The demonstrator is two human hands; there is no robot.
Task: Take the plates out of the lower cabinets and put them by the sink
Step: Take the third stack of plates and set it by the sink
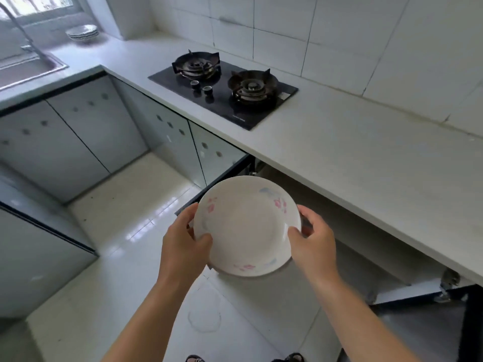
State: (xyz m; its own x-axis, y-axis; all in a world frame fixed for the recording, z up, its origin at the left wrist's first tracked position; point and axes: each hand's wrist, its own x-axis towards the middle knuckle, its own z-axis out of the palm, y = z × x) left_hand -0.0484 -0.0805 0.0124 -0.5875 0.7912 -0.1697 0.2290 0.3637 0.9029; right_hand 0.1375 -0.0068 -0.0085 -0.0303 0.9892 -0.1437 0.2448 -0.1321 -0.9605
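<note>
The plate (247, 226) is in the lower middle of the frame, held in the air above the floor (117, 231), in front of the open cabinet (352, 231) at the lower right. It is face up and nearly level.

The left hand (183, 241) grips its left edge and the right hand (313, 244) its right edge. On each hand the thumb lies on the inner face and the other fingers (192, 212) curl around the rim, mostly hidden below. So both hands pinch the rim; the fingers are not spread.

A stack (83, 32) of plates stands on the bench (339, 158) in the upper left, near the sink (31, 69) and well apart from this plate. I judge this plate must go there.

What could go wrong:
- The rim looks smooth and glazed, so the plate may slip if one hand lets go too early.
- The bench edge runs above the plate at the right, and a fast lift could knock the rim on it.
- The door (222, 158) behind the plate seems to stand open and could catch an arm or the plate during the turn.
- A plate put off-centre on the stack could slide or chip the others.
</note>
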